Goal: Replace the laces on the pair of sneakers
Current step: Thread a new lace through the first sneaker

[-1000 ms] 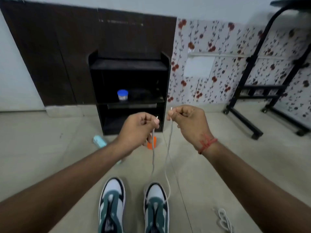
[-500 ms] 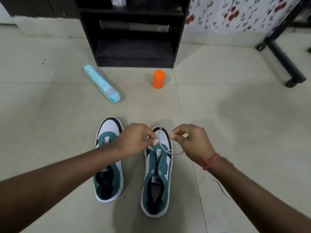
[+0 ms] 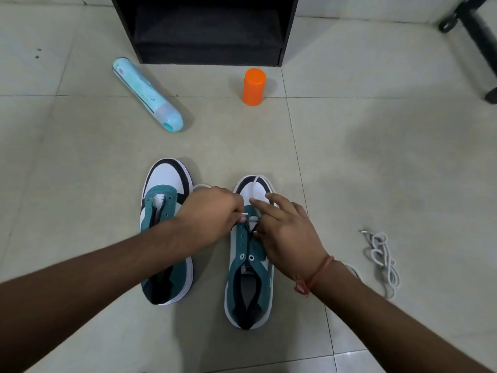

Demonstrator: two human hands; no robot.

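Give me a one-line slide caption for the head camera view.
Both hands, left hand and right hand, thread a white lace into the right sneaker.
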